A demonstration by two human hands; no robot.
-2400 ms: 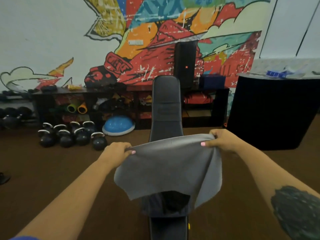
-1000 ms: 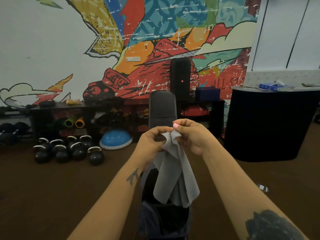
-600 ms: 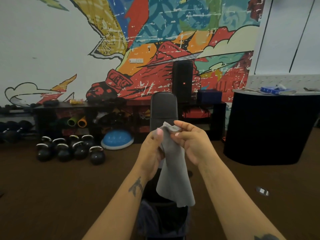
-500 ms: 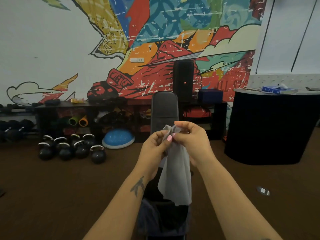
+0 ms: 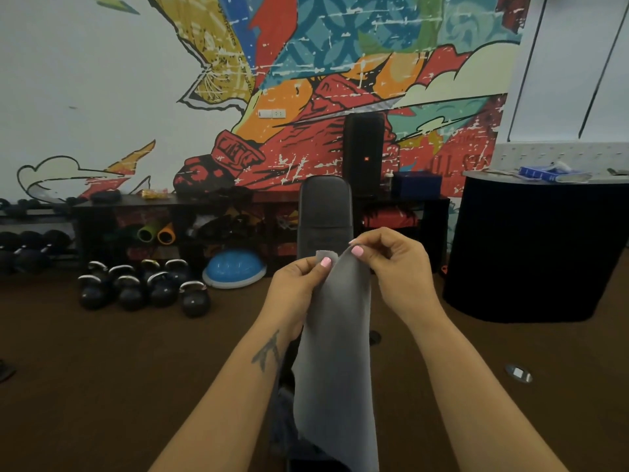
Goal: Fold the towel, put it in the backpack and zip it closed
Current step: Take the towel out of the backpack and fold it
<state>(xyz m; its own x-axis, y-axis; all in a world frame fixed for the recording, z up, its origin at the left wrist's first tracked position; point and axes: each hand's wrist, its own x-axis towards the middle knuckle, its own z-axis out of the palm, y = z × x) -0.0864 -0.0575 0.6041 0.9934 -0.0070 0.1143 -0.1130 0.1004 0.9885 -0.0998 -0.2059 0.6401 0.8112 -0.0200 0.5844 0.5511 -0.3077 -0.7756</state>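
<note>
A grey towel (image 5: 335,356) hangs in a long narrow strip in front of me, folded lengthwise. My left hand (image 5: 296,287) pinches its top corner between thumb and fingers. My right hand (image 5: 394,267) pinches the top edge just to the right, fingers curled. The two hands are close together at chest height. Below the towel a dark backpack (image 5: 282,424) lies on a black gym bench (image 5: 324,216); most of it is hidden behind the cloth and my left forearm.
Brown floor spreads on both sides of the bench. Several kettlebells (image 5: 143,287) and a blue balance dome (image 5: 234,268) sit at the left. A low black shelf (image 5: 190,216) runs along the mural wall. A black round counter (image 5: 537,247) stands at the right.
The towel, earlier held spread wide between both hands, has been brought together into a narrow hanging strip. In the last half second my hands have parted slightly at its top edge.
</note>
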